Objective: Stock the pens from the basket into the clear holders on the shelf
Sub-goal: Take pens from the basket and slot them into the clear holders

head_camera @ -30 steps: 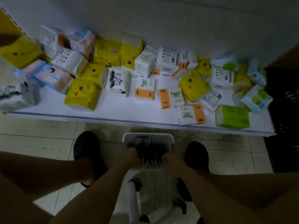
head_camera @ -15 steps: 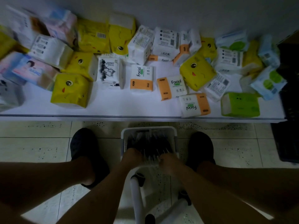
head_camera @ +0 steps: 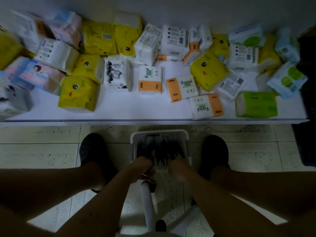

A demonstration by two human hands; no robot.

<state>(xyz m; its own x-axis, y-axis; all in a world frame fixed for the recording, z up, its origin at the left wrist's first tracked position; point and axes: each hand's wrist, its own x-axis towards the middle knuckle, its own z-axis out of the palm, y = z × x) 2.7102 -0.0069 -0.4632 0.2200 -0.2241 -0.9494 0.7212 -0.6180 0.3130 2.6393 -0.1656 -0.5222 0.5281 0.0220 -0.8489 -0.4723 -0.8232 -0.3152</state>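
Note:
A white basket [head_camera: 160, 133] stands on the tiled floor between my two dark shoes, filled with dark pens [head_camera: 159, 151] that have pale tips. My left hand [head_camera: 142, 168] and my right hand [head_camera: 178, 167] are at the near edge of the basket, both curled around a bundle of the pens, whose ends stick out between them. No clear holder is in view.
A low white shelf [head_camera: 153, 115] runs across the view just beyond the basket, loaded with several tissue packs in yellow, orange-white, green and blue. A dark crate [head_camera: 307, 147] stands at the right. White stool legs [head_camera: 147, 202] lie under my arms.
The view has tilted down and closer, so shelf and basket sit lower and larger. My hands stay in the basket and have closed in on the pens.

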